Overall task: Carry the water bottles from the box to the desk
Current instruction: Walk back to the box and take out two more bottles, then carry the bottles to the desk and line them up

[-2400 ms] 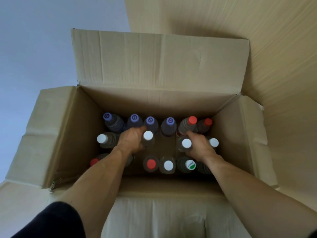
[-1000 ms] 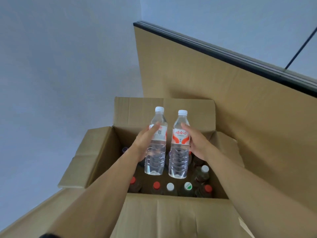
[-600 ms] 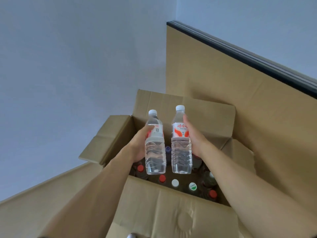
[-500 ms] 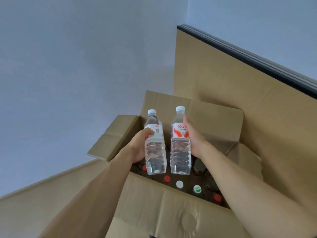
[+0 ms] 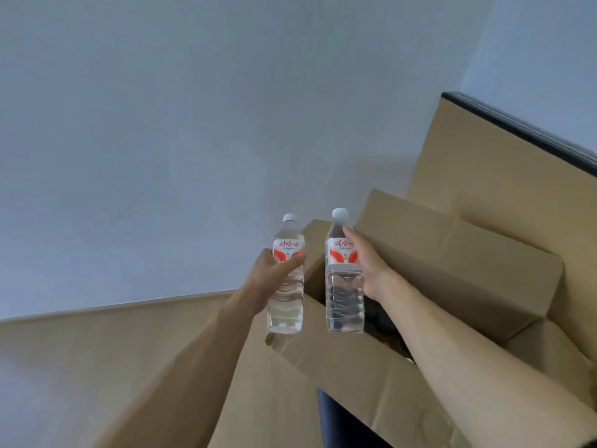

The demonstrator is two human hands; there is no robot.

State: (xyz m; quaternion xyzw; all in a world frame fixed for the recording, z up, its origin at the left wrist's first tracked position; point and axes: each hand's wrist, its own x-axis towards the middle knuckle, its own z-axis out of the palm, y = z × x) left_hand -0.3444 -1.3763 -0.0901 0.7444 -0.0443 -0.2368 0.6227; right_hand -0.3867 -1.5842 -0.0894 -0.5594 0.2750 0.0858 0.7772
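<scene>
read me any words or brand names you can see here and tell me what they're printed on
"娃哈哈" in red, on the label of the left bottle, which the left hand grips.
"娃哈哈" in red, on the label of the right bottle, which the right hand grips.
Small print under each brand name: too small to read.
Cardboard box: no print visible.
</scene>
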